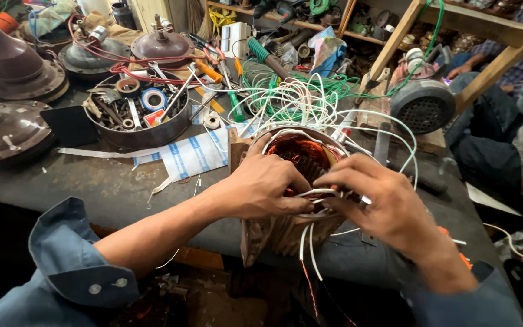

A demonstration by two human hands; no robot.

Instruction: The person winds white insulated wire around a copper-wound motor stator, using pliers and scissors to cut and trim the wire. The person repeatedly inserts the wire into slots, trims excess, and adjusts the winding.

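I have both hands on the motor stator [292,200], which stands at the near edge of the workbench [110,188], its copper windings [301,154] showing orange-red inside the core. My left hand [261,184] rests on the near left rim with its fingers curled around the white sleeved leads [316,194] that cross the top. My right hand [382,203] comes in from the right and pinches the same bundle between thumb and fingertips. Neither hand is free; both grip the leads.

To do this step well, I judge that the bundle should stay flat against the coil ends and be pressed down evenly, not tugged. The bare copper strands hanging below the core look thin, so a sharp pull could snap them or scrape their enamel. I would keep the left hand as the anchor and let the right hand do the fine shaping.

More loose white wire [310,103] loops up behind the stator, tangled near a coil of green wire [273,91]; keeping those loops apart matters. A round tray of tools and tape [137,109] sits well apart to the left, and a grey motor housing [424,106] lies to the right.
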